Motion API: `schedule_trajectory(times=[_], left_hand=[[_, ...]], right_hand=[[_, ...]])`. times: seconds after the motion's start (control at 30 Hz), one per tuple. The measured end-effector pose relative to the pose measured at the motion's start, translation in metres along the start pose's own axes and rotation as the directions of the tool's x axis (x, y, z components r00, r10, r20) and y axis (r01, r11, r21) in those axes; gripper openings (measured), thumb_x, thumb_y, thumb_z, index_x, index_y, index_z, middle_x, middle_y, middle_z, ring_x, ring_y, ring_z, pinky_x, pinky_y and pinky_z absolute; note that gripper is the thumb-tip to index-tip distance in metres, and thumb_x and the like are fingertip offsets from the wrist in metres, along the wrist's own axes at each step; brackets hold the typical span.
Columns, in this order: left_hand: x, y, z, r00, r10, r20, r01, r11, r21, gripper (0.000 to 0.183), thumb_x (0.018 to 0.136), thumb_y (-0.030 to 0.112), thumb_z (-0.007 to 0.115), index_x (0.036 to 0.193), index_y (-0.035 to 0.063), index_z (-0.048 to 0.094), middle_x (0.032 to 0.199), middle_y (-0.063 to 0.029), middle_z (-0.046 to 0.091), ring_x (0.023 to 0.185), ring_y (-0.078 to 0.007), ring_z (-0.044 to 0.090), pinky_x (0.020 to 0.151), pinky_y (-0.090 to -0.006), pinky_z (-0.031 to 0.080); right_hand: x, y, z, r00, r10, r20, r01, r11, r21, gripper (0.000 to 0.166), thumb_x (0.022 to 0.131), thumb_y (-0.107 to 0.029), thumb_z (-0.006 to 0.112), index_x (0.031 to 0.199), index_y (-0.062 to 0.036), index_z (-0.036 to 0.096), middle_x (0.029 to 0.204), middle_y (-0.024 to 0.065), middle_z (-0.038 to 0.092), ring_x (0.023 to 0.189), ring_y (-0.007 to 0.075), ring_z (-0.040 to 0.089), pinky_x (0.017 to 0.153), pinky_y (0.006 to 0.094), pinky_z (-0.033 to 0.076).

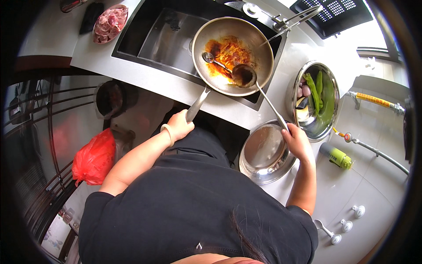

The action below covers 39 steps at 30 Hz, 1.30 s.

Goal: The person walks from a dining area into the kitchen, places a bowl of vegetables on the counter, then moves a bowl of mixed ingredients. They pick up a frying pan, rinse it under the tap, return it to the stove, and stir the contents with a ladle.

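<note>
My left hand [179,126] grips the metal handle of a steel wok [263,43], which is over the right part of a black-rimmed sink [158,67]. Reddish-orange sauce or residue [234,51] coats the wok's bottom. In my right hand [296,140] is the long handle of a ladle [244,75], its dark, stained bowl resting inside the wok. A small metal spoon [216,61] also lies in the wok, one end close to the ladle's bowl.
A bowl of raw meat [110,24] stands left of the sink. On the right are a steel basin [333,128] with green peppers [315,90], another steel basin [263,175], and a tall faucet [280,24] behind. A red plastic bag [95,158] is at lower left.
</note>
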<state>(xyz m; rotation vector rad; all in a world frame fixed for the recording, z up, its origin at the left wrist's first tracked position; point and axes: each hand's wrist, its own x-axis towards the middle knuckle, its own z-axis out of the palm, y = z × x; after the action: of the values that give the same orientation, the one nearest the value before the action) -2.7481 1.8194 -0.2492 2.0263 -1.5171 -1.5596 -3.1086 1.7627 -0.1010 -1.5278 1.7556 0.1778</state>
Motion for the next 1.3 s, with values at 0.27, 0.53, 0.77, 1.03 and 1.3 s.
schedule_trajectory(times=[0.27,0.53,0.77,1.03,1.3], left_hand=[[0.001,-0.001,0.001,1.0,0.007,-0.013,-0.007,1.0,-0.008,0.032,0.071,0.015,0.058,0.1,-0.0002,0.056,0.088,-0.0191,0.062,0.085,-0.0326,0.06,0.077,-0.0376,0.046],[0.0,0.003,0.0,1.0,0.004,-0.013,-0.004,1.0,-0.02,0.031,0.072,0.015,0.058,0.099,0.0003,0.055,0.086,-0.0176,0.061,0.082,-0.0305,0.06,0.076,-0.0362,0.046],[-0.003,0.001,0.002,1.0,-0.008,-0.022,0.007,0.999,-0.035,0.027,0.072,0.015,0.057,0.095,-0.0002,0.055,0.084,-0.0174,0.061,0.08,-0.03,0.06,0.075,-0.0363,0.046],[-0.002,0.006,0.0,1.0,-0.027,-0.004,0.027,0.999,-0.024,0.027,0.072,0.014,0.057,0.094,-0.0007,0.055,0.083,-0.0176,0.062,0.079,-0.0297,0.061,0.074,-0.036,0.046],[-0.004,0.0,0.003,0.999,-0.049,0.003,0.05,0.998,-0.039,0.025,0.072,0.015,0.058,0.091,0.0003,0.054,0.083,-0.0188,0.061,0.08,-0.0329,0.06,0.073,-0.0382,0.046]], right_hand=[[0.062,0.013,0.067,0.977,0.138,0.165,-0.212,0.743,0.635,0.021,0.093,-0.025,0.047,0.1,-0.0075,0.058,0.061,-0.0034,0.045,0.043,0.0055,0.04,0.037,0.0208,0.03],[0.065,-0.032,0.121,0.928,0.003,0.372,-0.338,0.424,0.84,0.036,0.092,-0.027,0.051,0.117,-0.0014,0.05,0.076,0.007,0.059,0.061,0.0153,0.058,0.053,0.0279,0.05],[0.148,-0.029,0.073,0.877,-0.212,-0.431,0.302,0.941,0.151,0.043,0.085,-0.018,0.057,0.121,0.0038,0.046,0.1,0.0161,0.062,0.084,0.0281,0.062,0.078,0.0397,0.048],[0.35,-0.017,-0.041,0.937,0.238,-0.257,0.243,0.087,0.966,0.048,0.088,-0.01,0.052,0.129,0.0049,0.032,0.123,0.0225,0.04,0.109,0.0336,0.048,0.086,0.0418,0.048],[0.404,-0.005,-0.069,0.939,0.293,-0.18,0.199,-0.035,0.979,0.048,0.09,-0.015,0.047,0.13,0.0055,0.031,0.128,0.0199,0.035,0.118,0.0302,0.04,0.101,0.0418,0.035]])
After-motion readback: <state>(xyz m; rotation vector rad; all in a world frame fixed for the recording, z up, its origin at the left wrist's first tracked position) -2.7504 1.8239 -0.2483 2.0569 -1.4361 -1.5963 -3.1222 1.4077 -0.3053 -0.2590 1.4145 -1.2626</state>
